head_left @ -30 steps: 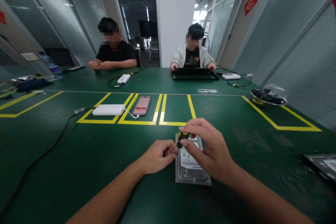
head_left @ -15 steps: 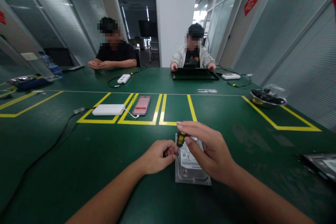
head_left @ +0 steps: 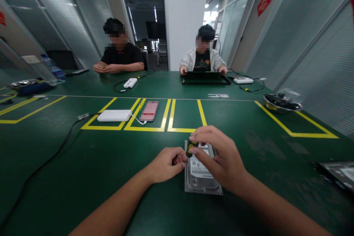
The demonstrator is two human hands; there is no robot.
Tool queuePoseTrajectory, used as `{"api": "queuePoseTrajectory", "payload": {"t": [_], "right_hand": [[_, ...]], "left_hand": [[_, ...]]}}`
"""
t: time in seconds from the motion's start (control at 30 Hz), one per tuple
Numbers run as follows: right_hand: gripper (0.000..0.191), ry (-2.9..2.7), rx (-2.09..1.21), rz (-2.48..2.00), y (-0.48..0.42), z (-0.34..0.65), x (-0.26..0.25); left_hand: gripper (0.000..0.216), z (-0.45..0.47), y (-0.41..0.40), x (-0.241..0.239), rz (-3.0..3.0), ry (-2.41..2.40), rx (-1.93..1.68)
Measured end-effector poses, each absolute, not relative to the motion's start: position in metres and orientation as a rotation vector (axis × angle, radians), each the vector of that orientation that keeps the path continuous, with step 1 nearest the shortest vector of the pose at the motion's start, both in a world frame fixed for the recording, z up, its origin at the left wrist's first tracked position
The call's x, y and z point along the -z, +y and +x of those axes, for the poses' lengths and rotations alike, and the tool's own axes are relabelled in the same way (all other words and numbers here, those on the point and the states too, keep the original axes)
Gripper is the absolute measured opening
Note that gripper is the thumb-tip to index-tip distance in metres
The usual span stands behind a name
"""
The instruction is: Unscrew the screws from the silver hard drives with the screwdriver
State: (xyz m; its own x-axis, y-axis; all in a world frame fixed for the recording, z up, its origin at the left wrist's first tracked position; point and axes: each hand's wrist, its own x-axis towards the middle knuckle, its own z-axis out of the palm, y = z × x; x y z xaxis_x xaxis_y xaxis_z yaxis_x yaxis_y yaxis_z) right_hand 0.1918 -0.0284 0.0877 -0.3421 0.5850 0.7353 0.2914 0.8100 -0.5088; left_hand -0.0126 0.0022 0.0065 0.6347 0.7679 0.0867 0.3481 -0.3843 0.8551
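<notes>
**Right fingers pinch a tool handle above a hard drive**

Through the head camera I see the drive lying flat on the green table, directly beneath my right hand. Its lower end shows bare toward me, while the thumb and palm cover part of its right side. The right thumb and fingertips close on the handle from opposite sides, over the drive's left part. I cannot make out the tool's tip. My left hand sits at the drive's left edge, fingers curled inward, thumb and forefinger tips near each other just below the handle; I cannot tell whether they grip anything.

The handle is short and stubby, black with yellow patches. The drive is a rectangular slab of silvery metal, with a raised, round-cornered cover, a small circular feature near its lower left and a white printed label. The tabletop is smooth and faintly scuffed, crossed by flat strips of yellow tape. Beyond my hands lies a glossy white box with rounded edges; far right, a shiny metal bowl holds dark, tangled pieces.
</notes>
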Motion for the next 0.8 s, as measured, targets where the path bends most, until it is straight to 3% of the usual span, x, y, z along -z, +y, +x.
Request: {"api": "queuePoseTrajectory", "payload": {"t": [0.27,0.43,0.63,0.8], "right_hand": [[0.031,-1.957,-0.352,-0.667,-0.0297,0.1910,-0.0893],[0.020,-1.908,-0.338,-0.717,-0.0295,0.1913,-0.0883],[0.030,-1.935,-0.350,-0.667,-0.0303,0.1903,-0.0910],[0.021,-1.901,-0.340,-0.713,-0.0300,0.1921,-0.0889]], "left_hand": [[0.004,-0.0128,0.0017,-0.0106,1.973,0.888,-0.590],[0.010,-0.0125,0.0020,-0.0125,1.955,0.897,-0.550],[0.006,-0.0116,0.0012,-0.0155,1.912,0.896,-0.541],[0.009,-0.0116,0.0016,-0.0146,1.913,0.902,-0.529]]}}
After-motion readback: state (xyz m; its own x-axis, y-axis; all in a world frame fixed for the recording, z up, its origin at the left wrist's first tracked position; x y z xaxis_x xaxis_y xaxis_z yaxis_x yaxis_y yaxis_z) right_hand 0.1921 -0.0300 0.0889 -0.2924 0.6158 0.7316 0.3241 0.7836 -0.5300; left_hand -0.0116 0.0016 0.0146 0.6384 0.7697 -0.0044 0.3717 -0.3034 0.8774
